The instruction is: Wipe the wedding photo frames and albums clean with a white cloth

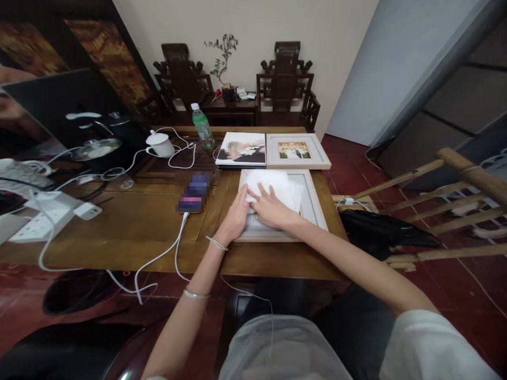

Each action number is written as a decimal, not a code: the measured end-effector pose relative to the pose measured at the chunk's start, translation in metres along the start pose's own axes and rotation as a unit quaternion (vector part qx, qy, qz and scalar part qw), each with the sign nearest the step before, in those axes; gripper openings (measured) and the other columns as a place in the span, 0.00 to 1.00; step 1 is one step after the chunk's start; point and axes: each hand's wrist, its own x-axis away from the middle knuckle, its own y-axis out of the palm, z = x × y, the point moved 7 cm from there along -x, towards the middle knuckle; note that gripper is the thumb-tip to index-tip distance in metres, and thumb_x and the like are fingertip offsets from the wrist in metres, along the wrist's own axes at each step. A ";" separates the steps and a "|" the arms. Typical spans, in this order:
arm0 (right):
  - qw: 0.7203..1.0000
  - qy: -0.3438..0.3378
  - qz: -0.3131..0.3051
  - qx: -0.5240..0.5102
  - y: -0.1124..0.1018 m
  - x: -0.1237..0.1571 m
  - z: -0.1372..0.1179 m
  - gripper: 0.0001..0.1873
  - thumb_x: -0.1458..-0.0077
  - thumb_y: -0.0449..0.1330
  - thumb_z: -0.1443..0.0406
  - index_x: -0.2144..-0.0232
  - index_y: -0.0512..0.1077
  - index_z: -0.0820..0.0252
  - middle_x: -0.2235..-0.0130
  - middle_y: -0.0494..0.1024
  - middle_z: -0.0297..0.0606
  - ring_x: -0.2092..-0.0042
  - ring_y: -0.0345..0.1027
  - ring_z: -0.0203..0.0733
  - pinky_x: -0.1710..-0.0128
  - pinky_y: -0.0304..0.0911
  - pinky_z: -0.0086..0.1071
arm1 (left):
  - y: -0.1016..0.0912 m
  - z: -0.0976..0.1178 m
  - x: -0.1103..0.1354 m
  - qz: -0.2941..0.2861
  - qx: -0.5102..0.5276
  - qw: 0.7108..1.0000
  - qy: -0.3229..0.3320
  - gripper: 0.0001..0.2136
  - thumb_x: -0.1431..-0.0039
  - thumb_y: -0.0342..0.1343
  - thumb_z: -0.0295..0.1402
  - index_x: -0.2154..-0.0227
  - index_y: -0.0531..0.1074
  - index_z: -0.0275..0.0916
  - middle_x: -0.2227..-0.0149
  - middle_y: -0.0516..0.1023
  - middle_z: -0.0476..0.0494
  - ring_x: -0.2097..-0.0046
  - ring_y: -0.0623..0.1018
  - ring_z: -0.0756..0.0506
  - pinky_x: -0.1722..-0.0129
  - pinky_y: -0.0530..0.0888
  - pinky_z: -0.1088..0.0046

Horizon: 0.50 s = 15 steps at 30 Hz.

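A light wooden picture frame lies flat near the table's front edge, with a white tissue or thin cloth spread over much of it. My left hand rests along the frame's left side, fingers stretched out and close together. Over the cloth, my right hand lies with its fingers spread, touching the white sheet near the left hand's fingertips. Most of the picture inside this frame is hidden by the cloth and my hands.
Behind lie a second frame with a photo and a photo book. Left of my hands are a phone on white cables, a green bottle, a lidded cup and a power strip. A bamboo chair stands right.
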 end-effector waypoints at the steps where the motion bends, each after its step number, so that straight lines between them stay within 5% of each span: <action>1: 1.000 -0.019 -0.015 -0.006 -0.001 0.012 -0.010 0.22 0.46 0.49 0.75 0.51 0.72 0.68 0.34 0.54 0.51 0.35 0.40 0.69 0.43 0.47 0.67 | 0.000 0.000 0.000 -0.003 0.000 1.000 -0.001 0.30 0.32 0.28 0.48 0.34 0.45 0.35 0.31 0.46 0.37 0.32 0.48 0.44 0.33 0.47 0.61; 8: 0.995 -0.055 -0.068 -0.042 -0.021 0.088 -0.040 0.22 0.48 0.49 0.76 0.54 0.74 0.65 0.39 0.64 0.48 0.37 0.50 0.64 0.45 0.55 0.59 | 0.005 -0.003 -0.004 -0.050 -0.059 0.997 -0.007 0.27 0.31 0.30 0.45 0.38 0.57 0.35 0.35 0.58 0.38 0.32 0.52 0.42 0.34 0.50 0.56; 15: 0.998 -0.044 0.015 -0.043 -0.019 0.069 -0.067 0.17 0.45 0.50 0.70 0.57 0.74 0.66 0.43 0.67 0.54 0.39 0.53 0.66 0.44 0.52 0.59 | 0.000 -0.010 -0.003 -0.077 -0.005 0.996 -0.054 0.29 0.31 0.25 0.46 0.37 0.57 0.39 0.33 0.53 0.43 0.32 0.48 0.44 0.34 0.51 0.56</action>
